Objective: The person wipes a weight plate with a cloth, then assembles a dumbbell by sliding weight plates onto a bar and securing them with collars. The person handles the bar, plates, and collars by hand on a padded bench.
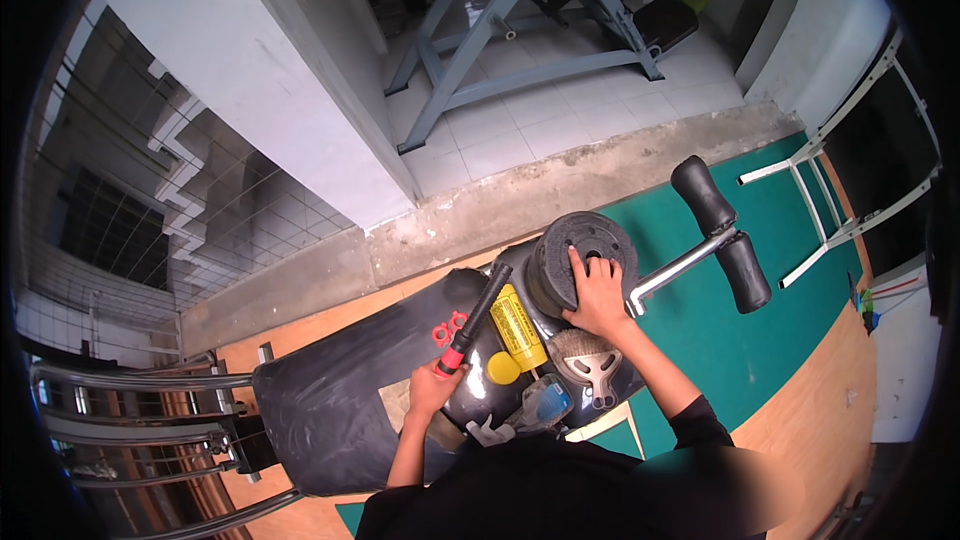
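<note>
My left hand [428,392] is closed around the red lower end of a black-and-red dumbbell bar [483,307], which slants up and away to the right. A stack of round dark weight plates [560,252] sits on the black padded bench [335,390]. My right hand [600,298] lies over the top plate with its fingers spread, the fingertips near the centre hole. Between the hands are a yellow bottle [516,325] and a round yellow lid [503,368]. Two red collars [448,328] rest on the bench left of the bar.
Close to me on the bench are a brush [590,365], a blue-and-clear spray bottle [545,403] and a tan cloth [397,407]. A padded leg roller [705,198] sticks out at right. Chrome rails [140,380] stand left, a white metal frame [835,180] right. Beyond a concrete ledge [560,165] stands a grey machine [470,60].
</note>
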`<state>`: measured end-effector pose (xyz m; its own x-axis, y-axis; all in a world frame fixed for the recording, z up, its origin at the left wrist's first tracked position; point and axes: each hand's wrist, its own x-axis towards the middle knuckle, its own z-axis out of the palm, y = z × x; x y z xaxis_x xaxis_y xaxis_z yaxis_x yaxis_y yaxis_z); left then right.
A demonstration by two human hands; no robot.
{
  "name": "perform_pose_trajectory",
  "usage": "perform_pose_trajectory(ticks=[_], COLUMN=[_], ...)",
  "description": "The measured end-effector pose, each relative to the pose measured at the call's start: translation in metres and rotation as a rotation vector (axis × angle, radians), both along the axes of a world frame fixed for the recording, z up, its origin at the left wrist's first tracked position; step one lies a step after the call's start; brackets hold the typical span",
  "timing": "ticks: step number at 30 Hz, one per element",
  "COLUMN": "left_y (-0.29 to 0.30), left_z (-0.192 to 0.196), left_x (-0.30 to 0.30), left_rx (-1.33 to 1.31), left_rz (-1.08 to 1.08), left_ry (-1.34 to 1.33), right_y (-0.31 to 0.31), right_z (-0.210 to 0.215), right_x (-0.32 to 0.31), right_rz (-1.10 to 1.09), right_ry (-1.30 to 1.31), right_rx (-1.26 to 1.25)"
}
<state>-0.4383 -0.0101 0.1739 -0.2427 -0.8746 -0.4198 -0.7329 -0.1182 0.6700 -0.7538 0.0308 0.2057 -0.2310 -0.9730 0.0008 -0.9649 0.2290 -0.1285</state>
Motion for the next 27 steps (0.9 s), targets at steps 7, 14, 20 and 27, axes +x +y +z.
perform_pose_trajectory(ticks=[7, 14, 20, 27], left_y=[-0.004, -0.005, -0.007, -0.011], left_z=[-0.010, -0.017, -0.012, -0.004], left_x=[-0.002, -0.002, -0.003, -0.006], left_rx=[0.005, -0.018, -0.002, 0.009], left_rz=[-0.013, -0.027, -0.007, 0.002], left_ry=[0.001, 0.016, 0.018, -0.001], right_y=[0.009, 0.012, 0.011, 0.011], right_z=[0.007, 0.005, 0.004, 0.017], right_x=[0.016, 0.020, 0.014, 0.012], right_rz=[0.001, -0.014, -0.023, -0.015], right_ry=[-0.003, -0.051, -0.098, -0.155], right_rx=[0.024, -0.021, -0.031, -0.016])
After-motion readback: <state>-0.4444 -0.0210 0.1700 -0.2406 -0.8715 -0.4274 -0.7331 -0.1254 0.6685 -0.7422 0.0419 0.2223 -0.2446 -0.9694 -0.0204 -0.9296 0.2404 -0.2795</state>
